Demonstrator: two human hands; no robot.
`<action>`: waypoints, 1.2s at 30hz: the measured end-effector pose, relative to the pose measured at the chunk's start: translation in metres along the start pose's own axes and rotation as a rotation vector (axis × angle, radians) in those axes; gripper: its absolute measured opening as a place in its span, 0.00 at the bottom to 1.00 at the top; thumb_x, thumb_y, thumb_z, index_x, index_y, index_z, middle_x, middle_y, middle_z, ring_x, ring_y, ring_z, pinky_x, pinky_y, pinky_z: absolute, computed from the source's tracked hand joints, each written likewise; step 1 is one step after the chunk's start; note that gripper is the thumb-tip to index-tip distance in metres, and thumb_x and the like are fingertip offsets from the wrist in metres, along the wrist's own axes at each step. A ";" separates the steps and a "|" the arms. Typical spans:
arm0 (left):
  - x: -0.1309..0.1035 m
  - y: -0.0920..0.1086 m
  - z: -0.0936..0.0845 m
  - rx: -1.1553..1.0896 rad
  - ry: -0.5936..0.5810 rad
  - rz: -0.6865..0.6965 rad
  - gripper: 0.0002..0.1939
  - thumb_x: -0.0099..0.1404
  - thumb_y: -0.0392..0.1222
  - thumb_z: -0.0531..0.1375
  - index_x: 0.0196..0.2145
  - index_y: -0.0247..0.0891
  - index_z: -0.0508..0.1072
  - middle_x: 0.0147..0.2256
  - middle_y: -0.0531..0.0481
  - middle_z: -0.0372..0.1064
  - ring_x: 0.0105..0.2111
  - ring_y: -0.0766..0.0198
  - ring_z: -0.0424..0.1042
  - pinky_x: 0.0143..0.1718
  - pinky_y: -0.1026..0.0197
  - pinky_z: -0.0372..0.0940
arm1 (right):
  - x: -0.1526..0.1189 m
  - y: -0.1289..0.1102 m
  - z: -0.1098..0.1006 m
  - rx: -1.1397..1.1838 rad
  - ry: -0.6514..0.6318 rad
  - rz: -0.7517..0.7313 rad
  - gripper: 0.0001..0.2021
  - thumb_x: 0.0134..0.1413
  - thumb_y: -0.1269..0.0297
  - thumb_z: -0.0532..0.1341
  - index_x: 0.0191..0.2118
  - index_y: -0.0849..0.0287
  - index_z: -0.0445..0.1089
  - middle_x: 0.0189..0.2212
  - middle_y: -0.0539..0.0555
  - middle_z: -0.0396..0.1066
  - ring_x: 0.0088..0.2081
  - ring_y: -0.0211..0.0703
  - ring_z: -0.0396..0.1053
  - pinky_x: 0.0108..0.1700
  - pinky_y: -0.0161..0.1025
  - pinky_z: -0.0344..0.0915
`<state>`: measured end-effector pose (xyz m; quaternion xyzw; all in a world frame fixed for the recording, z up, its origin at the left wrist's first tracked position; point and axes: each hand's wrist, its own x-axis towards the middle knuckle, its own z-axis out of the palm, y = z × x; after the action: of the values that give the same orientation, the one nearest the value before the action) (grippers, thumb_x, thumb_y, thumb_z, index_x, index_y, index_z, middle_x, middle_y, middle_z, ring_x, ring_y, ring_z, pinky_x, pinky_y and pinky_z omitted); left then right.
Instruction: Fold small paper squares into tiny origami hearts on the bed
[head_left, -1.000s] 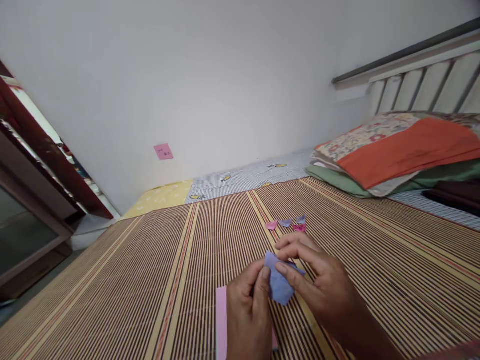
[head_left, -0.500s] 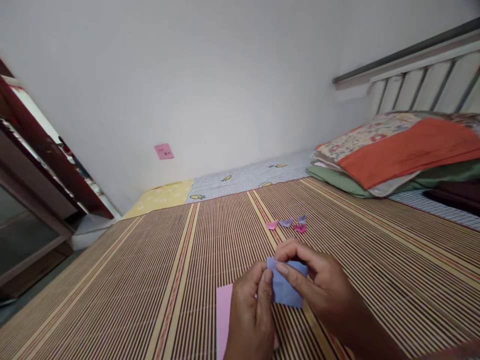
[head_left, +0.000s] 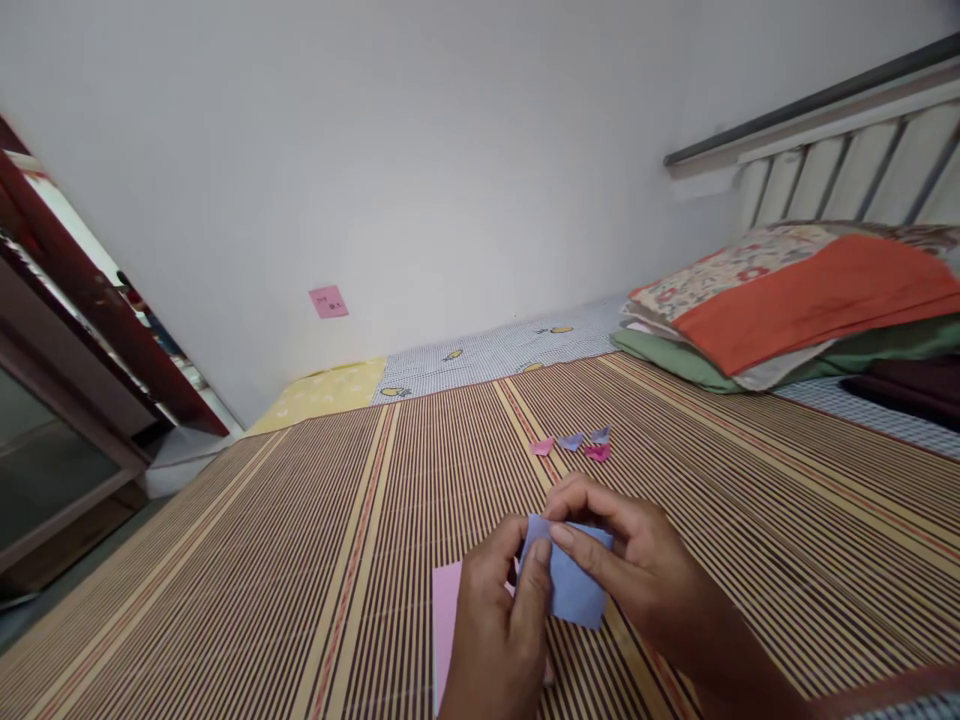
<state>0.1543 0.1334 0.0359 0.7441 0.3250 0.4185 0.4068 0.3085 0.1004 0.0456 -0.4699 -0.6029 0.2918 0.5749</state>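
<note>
A small blue sheet of paper (head_left: 579, 588) is held up between both hands above the striped mat (head_left: 405, 490). My left hand (head_left: 501, 620) pinches its left edge, thumb on the near face. From the right, my right hand (head_left: 626, 555) grips the top edge between thumb and curled fingers. Pink paper (head_left: 446, 610) lies on the mat, mostly hidden behind my left hand. Beyond the hands rest several little folded papers: a light pink one (head_left: 542, 446), a lavender one (head_left: 571, 441), a greyish blue one (head_left: 601, 436) and a magenta one (head_left: 598, 453).
Folded bedding with an orange and floral cover (head_left: 817, 290) is piled at the right, near a white radiator (head_left: 847, 175). A pink note (head_left: 328, 302) is stuck on the white wall (head_left: 480, 170). Past the mat's left edge stands a glass-fronted cabinet (head_left: 52, 480).
The blue paper has shifted slightly left and its lower edge has tilted a little. My left thumb has moved a bit further onto its face. Both hands keep their hold.
</note>
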 end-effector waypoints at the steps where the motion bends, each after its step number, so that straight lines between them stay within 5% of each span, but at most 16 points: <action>1: 0.000 -0.001 0.000 0.009 0.007 -0.002 0.16 0.74 0.48 0.53 0.32 0.40 0.72 0.28 0.52 0.65 0.29 0.62 0.65 0.33 0.61 0.59 | 0.000 0.000 0.000 0.004 -0.003 -0.009 0.05 0.64 0.65 0.60 0.36 0.55 0.72 0.32 0.48 0.71 0.35 0.41 0.70 0.38 0.38 0.64; 21: 0.002 -0.001 -0.003 0.082 0.072 0.088 0.14 0.74 0.46 0.53 0.32 0.42 0.72 0.29 0.52 0.69 0.29 0.61 0.67 0.32 0.61 0.61 | 0.003 -0.001 0.010 -0.031 -0.010 -0.056 0.06 0.66 0.65 0.57 0.36 0.55 0.68 0.33 0.49 0.69 0.37 0.42 0.69 0.40 0.40 0.63; 30: 0.004 -0.002 -0.008 -0.116 -0.017 -0.064 0.19 0.73 0.53 0.54 0.27 0.40 0.68 0.26 0.53 0.60 0.27 0.64 0.61 0.28 0.63 0.57 | 0.000 -0.006 0.012 -0.081 0.019 0.045 0.07 0.65 0.61 0.59 0.35 0.56 0.68 0.27 0.47 0.66 0.30 0.39 0.64 0.31 0.36 0.60; 36: 0.006 -0.011 -0.013 -0.278 0.082 -0.185 0.21 0.70 0.58 0.58 0.27 0.39 0.66 0.25 0.56 0.57 0.25 0.67 0.57 0.25 0.66 0.57 | -0.002 -0.002 0.008 0.021 -0.086 0.199 0.11 0.61 0.59 0.64 0.31 0.57 0.64 0.23 0.45 0.60 0.25 0.36 0.58 0.25 0.33 0.55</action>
<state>0.1439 0.1478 0.0321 0.6300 0.3475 0.4502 0.5289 0.2996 0.0990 0.0449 -0.5084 -0.5743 0.3738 0.5215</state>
